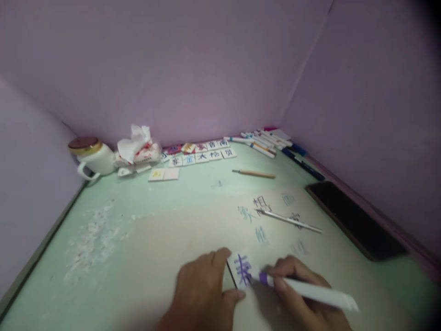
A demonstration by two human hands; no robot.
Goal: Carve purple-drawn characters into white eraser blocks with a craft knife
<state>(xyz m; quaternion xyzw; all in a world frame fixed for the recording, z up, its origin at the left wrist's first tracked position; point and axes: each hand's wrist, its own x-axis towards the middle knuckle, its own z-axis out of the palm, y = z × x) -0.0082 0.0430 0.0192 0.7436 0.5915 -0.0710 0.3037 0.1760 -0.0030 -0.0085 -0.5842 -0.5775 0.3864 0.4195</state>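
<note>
My left hand (203,292) pinches a small white tile (243,270) at its left edge, holding it flat on the pale green table (193,197). A purple character is drawn on the tile. My right hand (299,294) grips a white marker with a purple tip (306,288), and the tip touches the tile's lower right part. Both hands are closed around what they hold.
A metal knife (291,220) and a wooden-handled tool (255,174) lie further back. Rows of lettered tiles (200,154), several markers (265,140), a white mug with lid (91,156), crumpled tissue (136,145) line the back wall. A dark phone (354,220) lies right. White shavings (93,239) lie left.
</note>
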